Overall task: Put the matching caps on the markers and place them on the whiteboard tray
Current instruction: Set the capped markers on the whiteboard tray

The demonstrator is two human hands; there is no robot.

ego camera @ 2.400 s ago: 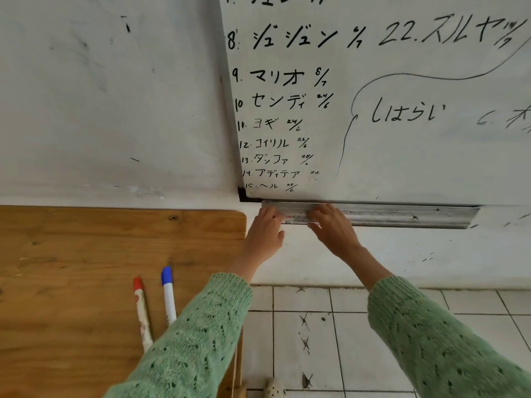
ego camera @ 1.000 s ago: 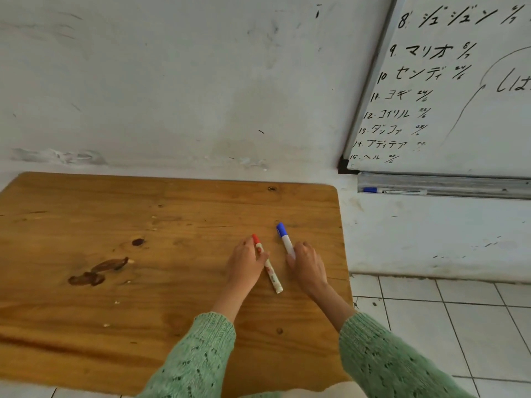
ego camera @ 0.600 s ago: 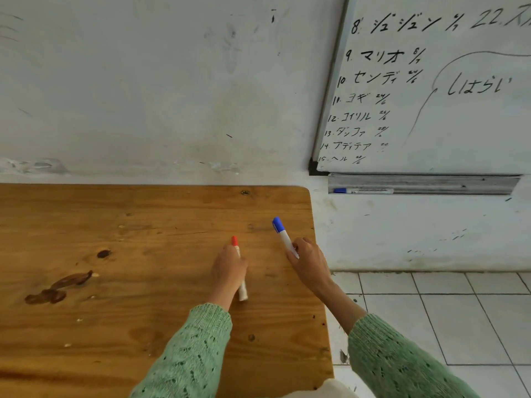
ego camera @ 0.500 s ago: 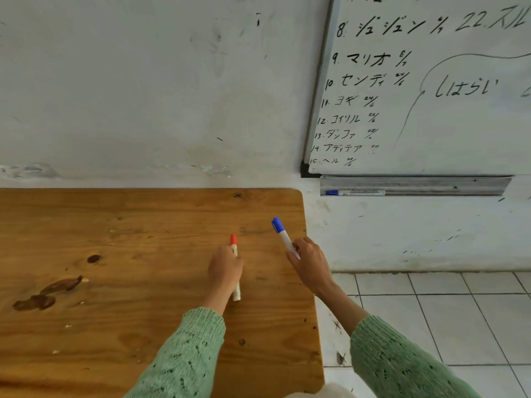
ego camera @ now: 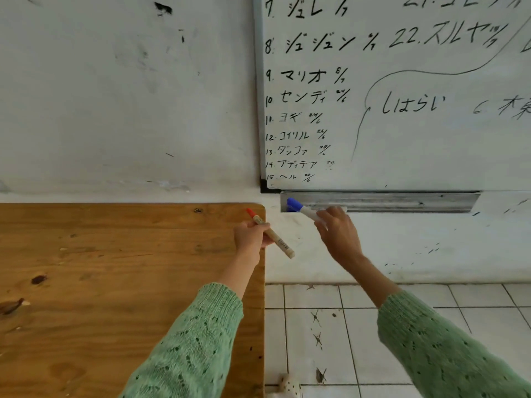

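A person in green knitted sleeves reaches with both bare hands toward a wall-mounted whiteboard. The right hand is closed around the white barrel of a blue-capped marker, fingers wrapped over its lower half, and the blue cap sits at the left end of the whiteboard tray, in front of or just inside its channel; whether the marker touches the metal cannot be told. A second blue cap seems to lie right behind it in the tray, with a pale barrel running to the right, though blur makes this uncertain. The left hand grips a red-capped marker near its middle, fingers curled shut on it, the red cap pointing up and to the left, the blunt end slanting down to the right past the table's corner.

The whiteboard, covered in black handwritten numbered lines and a long curving stroke, hangs on a scuffed white wall. The grey metal tray runs along the board's lower edge. A wooden table with dark knots fills the lower left, its rounded far corner just beside the left hand. White floor tiles with dark grout lines and small black marks lie below the right arm. At the bottom edge, beside the table, a small pale spotted object shows only partly and cannot be identified.
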